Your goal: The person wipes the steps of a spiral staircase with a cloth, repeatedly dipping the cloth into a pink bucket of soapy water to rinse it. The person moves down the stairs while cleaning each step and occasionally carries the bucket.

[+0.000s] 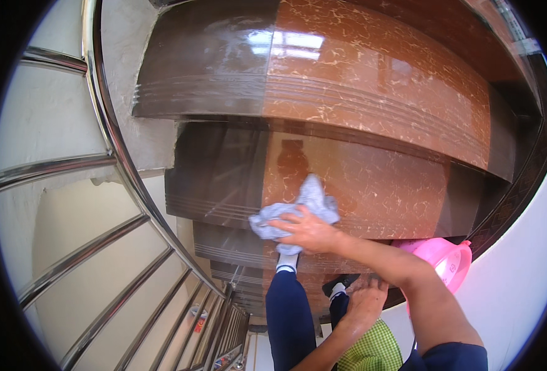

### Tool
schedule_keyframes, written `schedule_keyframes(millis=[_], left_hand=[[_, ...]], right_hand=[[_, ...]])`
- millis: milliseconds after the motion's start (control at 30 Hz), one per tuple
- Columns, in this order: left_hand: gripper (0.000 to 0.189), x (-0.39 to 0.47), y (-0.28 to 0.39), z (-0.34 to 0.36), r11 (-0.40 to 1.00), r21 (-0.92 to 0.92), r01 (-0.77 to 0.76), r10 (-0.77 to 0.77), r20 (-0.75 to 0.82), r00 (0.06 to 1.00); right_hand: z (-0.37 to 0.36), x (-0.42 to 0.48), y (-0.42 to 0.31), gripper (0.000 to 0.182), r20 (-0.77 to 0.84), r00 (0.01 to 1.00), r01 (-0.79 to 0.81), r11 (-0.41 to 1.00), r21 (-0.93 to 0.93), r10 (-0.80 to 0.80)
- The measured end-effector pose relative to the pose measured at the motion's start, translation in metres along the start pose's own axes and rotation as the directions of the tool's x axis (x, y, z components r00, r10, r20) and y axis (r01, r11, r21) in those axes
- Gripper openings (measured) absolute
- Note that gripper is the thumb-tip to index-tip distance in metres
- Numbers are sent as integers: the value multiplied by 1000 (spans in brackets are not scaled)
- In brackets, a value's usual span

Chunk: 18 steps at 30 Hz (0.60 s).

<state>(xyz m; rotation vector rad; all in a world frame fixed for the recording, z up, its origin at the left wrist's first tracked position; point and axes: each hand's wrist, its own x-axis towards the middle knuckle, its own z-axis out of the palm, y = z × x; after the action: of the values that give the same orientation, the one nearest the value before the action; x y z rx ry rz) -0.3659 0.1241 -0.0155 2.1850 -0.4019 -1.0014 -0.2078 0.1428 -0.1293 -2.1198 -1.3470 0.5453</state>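
Observation:
My right hand (308, 232) presses a crumpled light grey-blue cloth (317, 199) onto the front part of a brown marble-patterned stair tread (394, 195). The hand is slightly blurred, its fingers spread over the cloth. Part of the cloth hangs past the front edge, above my white-socked foot. Lower down, my left hand (368, 297) is bent near the dark shoe and the lower steps; its fingertips are partly hidden, and what they touch is unclear. A pink plastic basin (447, 262) stands against the wall on the right, partly covered by my right forearm.
A polished metal railing (130, 171) curves down the left side, with an open drop beyond its bars. The glossy upper step (375, 79) has a dark tile band (208, 60) on the left. A dark skirting strip (510, 199) borders the white wall (528, 259).

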Motion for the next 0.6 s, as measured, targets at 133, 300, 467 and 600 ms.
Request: schedule_keyframes(millis=[133, 300, 467, 600], left_hand=[[30, 1, -4, -10, 998, 51, -40, 41, -26, 999], [32, -3, -2, -7, 997, 36, -62, 64, -35, 997], [29, -3, 3, -14, 997, -11, -78, 78, -3, 997], [28, -5, 16, -15, 992, -18, -122, 123, 80, 989]], right_hand=[[-35, -107, 12, 78, 187, 965, -148, 970, -192, 184], [-63, -225, 47, 79, 1, 844, -490, 771, -407, 536], [-61, -285, 86, 75, -568, 246, -968, 228, -104, 785], [-24, -235, 99, 80, -728, -14, -998, -58, -35, 686]])
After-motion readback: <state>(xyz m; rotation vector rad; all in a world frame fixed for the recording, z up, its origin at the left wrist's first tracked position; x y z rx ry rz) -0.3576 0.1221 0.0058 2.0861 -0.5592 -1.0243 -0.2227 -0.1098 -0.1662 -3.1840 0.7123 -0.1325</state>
